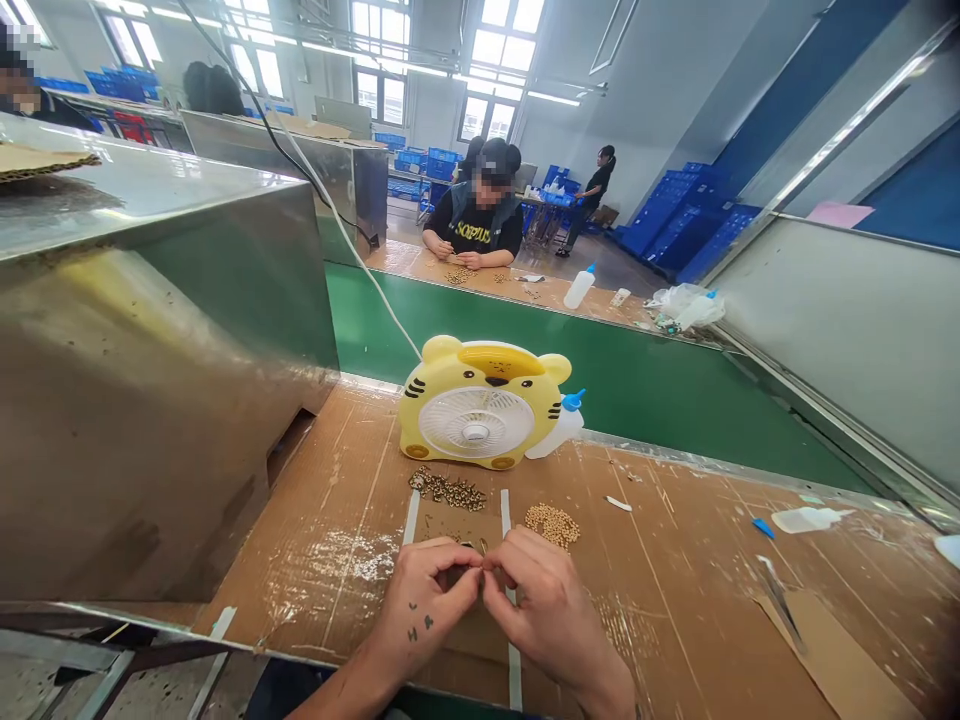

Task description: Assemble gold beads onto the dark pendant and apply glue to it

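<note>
My left hand (431, 590) and my right hand (540, 590) meet over the cardboard-covered bench, thumbs and fingers pinched together. Whatever sits between the fingertips is too small to name; a tiny dark and gold bit shows just above them. Beyond the hands lies a pile of small dark metallic pieces (454, 492). Close to my right hand is a heap of small round tan beads (553, 524). Between two white tape strips, a few tiny pieces are scattered on the cardboard (450, 522).
A yellow animal-faced fan (484, 410) stands behind the piles, with a white bottle (555, 435) beside it. Tweezers (781, 605) and another bottle (810, 519) lie to the right. A metal housing (165, 400) blocks the left. Across the green belt (637, 370), a person (480, 210) handles small pieces.
</note>
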Demonstrator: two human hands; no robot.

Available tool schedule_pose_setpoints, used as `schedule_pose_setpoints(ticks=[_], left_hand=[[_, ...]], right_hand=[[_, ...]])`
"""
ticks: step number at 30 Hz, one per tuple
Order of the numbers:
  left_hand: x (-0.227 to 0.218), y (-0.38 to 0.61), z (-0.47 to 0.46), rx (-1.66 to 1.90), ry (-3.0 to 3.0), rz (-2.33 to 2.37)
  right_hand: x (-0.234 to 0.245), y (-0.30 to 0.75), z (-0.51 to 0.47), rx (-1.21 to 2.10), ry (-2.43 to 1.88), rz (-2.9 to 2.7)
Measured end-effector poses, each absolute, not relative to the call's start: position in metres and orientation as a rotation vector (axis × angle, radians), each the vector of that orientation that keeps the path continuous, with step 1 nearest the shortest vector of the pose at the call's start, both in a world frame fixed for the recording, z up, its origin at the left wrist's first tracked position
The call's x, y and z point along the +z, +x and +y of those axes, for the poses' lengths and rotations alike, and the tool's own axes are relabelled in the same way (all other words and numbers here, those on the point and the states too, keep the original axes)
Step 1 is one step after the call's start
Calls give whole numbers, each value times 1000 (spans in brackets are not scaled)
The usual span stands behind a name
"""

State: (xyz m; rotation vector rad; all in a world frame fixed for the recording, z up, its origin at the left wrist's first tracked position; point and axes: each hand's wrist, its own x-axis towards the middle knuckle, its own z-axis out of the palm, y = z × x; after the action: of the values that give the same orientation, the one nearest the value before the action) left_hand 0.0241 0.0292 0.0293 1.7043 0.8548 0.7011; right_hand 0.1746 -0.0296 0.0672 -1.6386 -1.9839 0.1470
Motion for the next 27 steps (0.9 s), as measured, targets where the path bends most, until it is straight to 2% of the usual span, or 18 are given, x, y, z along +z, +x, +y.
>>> schedule_pose_setpoints(ticks=[9,18,27], left_hand=[[14,0,59,720,1241,839],[-21,-18,67,678,1018,865],[-39,-20,71,682,953,813]], right_hand=[[63,188,-8,235,-1652,-2146],[41,197,19,608,-1777,-2547],[36,192,28,538,-1788,-2712]])
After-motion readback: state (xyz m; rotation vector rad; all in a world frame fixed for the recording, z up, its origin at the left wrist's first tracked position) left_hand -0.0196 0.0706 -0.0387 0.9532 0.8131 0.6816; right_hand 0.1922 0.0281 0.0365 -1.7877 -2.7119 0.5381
